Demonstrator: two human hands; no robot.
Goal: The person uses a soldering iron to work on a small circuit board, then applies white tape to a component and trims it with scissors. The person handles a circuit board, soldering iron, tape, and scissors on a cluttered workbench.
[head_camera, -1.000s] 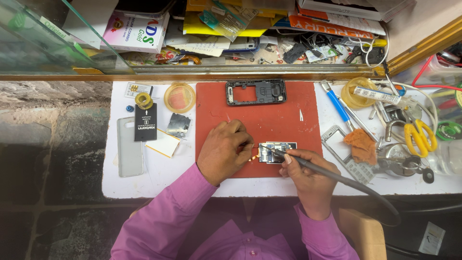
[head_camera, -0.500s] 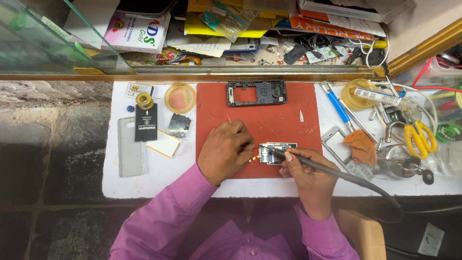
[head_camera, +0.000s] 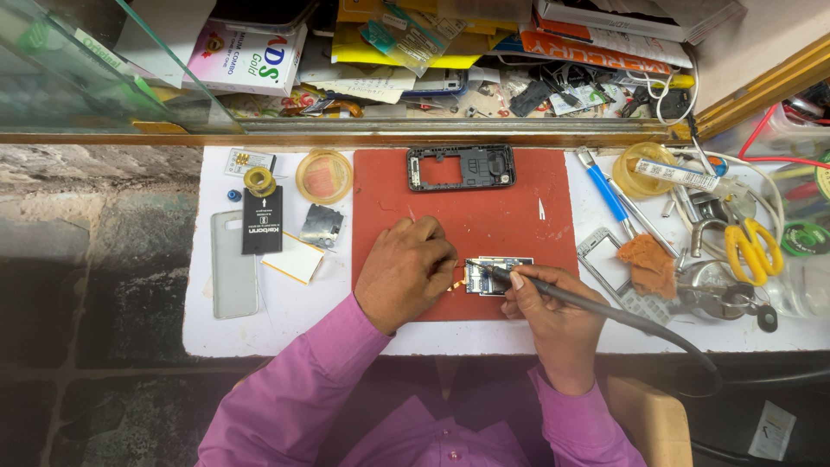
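A small phone circuit board (head_camera: pixel 500 274) lies on the red mat (head_camera: pixel 471 212) near its front edge. My left hand (head_camera: pixel 403 272) rests on the mat beside the board's left end, fingers curled and pinching a thin orange strip at the board's edge. My right hand (head_camera: pixel 553 320) grips a dark soldering iron (head_camera: pixel 571 298) like a pen, with its tip touching the board. The iron's black cable runs off to the right. Both arms wear purple sleeves.
A black phone frame (head_camera: pixel 461 166) lies at the mat's back. Left of the mat are a grey phone back cover (head_camera: pixel 233 264), a black battery (head_camera: pixel 261 220), a solder reel (head_camera: pixel 258 180) and a round dish (head_camera: pixel 324 175). At right lie a blue screwdriver (head_camera: pixel 608 192), yellow scissors (head_camera: pixel 750 248) and an orange cloth (head_camera: pixel 650 264).
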